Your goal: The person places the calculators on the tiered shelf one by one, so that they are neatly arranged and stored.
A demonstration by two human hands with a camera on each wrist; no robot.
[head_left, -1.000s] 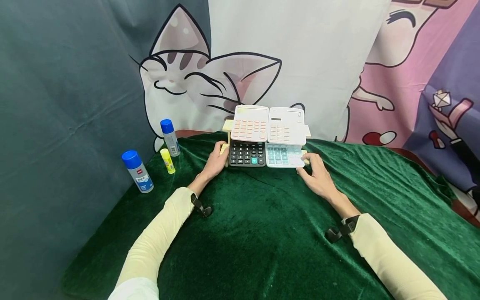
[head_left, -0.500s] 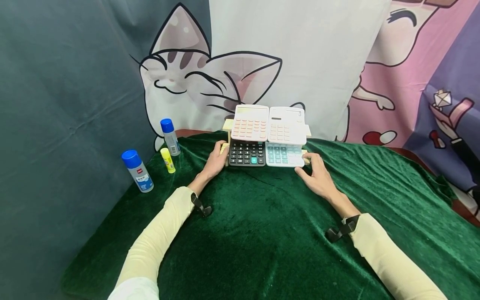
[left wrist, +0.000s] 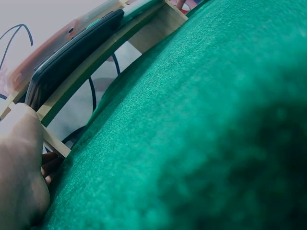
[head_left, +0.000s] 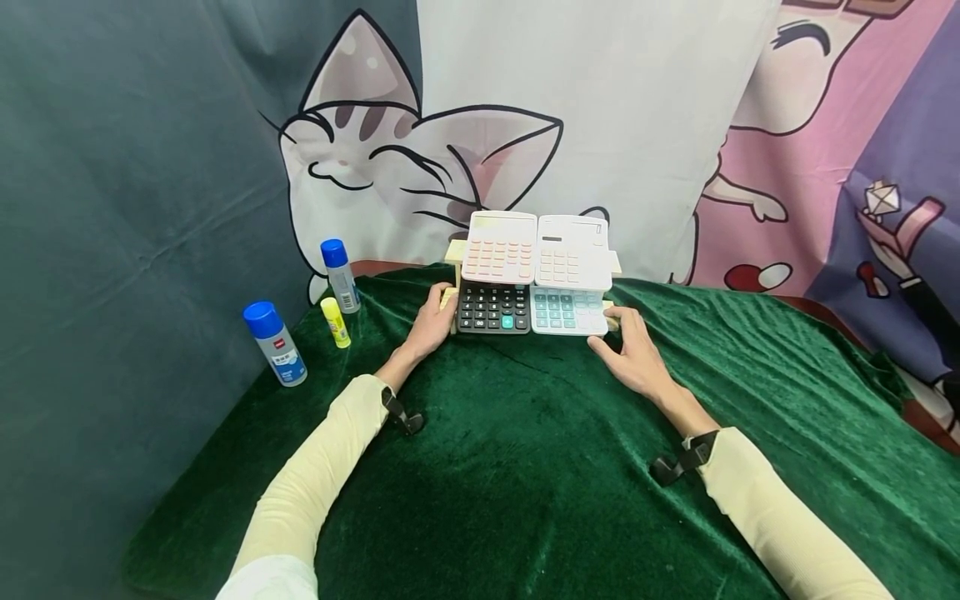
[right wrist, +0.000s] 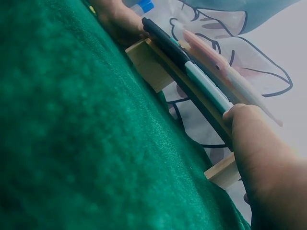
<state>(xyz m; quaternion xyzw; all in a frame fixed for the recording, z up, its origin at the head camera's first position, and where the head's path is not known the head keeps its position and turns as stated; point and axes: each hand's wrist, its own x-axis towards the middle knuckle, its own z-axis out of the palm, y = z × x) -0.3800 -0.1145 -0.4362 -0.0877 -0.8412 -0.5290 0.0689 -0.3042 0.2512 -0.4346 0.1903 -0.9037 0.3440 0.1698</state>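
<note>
A two-tier wooden stand (right wrist: pixel 148 62) bears calculators. On its upper tier lean a pink-keyed calculator (head_left: pixel 499 247) and a white one (head_left: pixel 573 252). Below them sit a black calculator (head_left: pixel 493 308) and a light blue one (head_left: pixel 567 312), side by side. My left hand (head_left: pixel 432 321) grips the stand's left end beside the black calculator, thumb in front and fingers partly hidden behind the end piece (left wrist: pixel 56 145). At the other end, my right hand (head_left: pixel 636 354) holds the stand's right side, its thumb at the front edge of the light blue calculator.
To the left stand two blue-capped bottles, a larger one (head_left: pixel 276 344) and a slimmer one (head_left: pixel 341 277), with a yellow glue stick (head_left: pixel 335 323) between them. Green velvet cloth (head_left: pixel 517 467) covers the table. A printed cartoon curtain (head_left: pixel 637 125) hangs right behind the stand.
My right thumb has shifted slightly left along the light blue calculator's front edge. The left hand, the stand and the calculators look the same.
</note>
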